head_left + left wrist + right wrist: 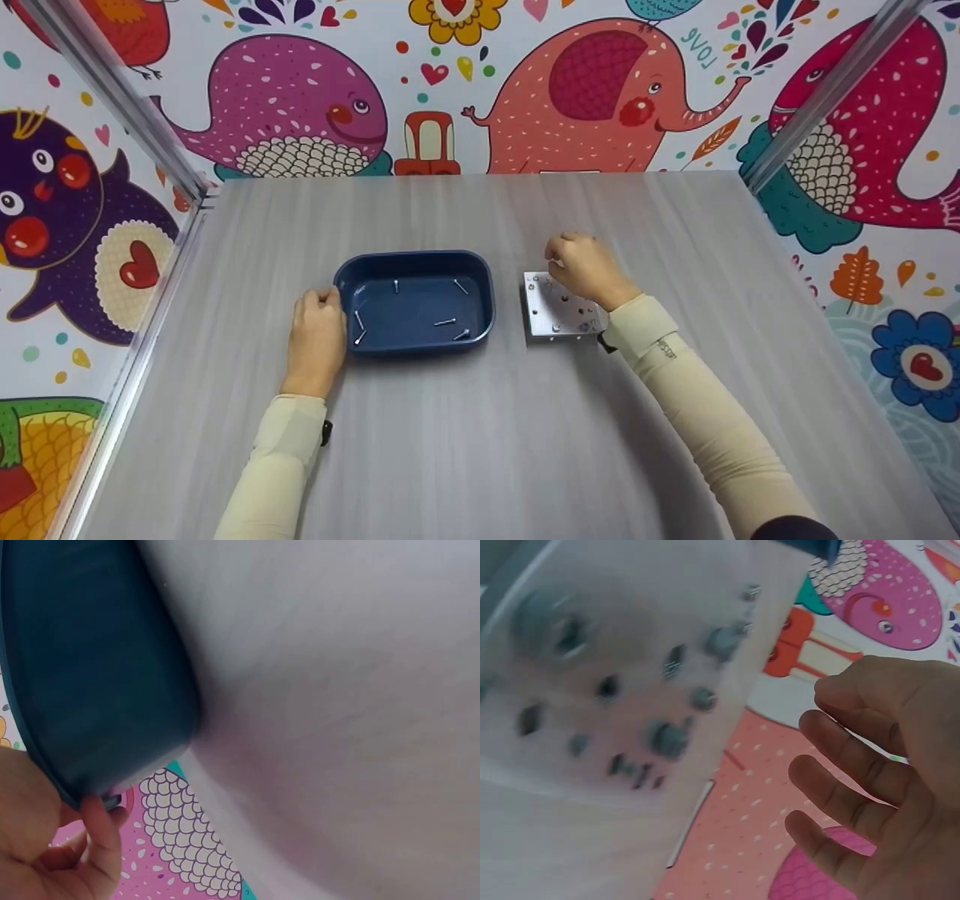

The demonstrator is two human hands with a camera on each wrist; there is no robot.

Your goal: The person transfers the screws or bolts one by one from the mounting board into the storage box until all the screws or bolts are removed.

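In the head view my left hand (315, 337) is at the left end of a dark blue plastic tray (409, 350). The left wrist view shows its thumb and fingers pinching the tray's rim (110, 802). Several small silver screws (445, 322) lie scattered on the tray's floor. My right hand (589, 266) is over the far edge of a silver metal plate (547, 319), which has holes and several screw heads. Seen in the right wrist view, the fingers (840, 799) are loosely bent and hold nothing; the plate's near surface looks blurred there.
A grey wood-grain table (465, 435) carries the tray and plate, the plate to the tray's right. Printed cartoon panels (300, 97) stand behind and at both sides. Metal profiles run up the back corners, and one (150, 337) follows the left edge.
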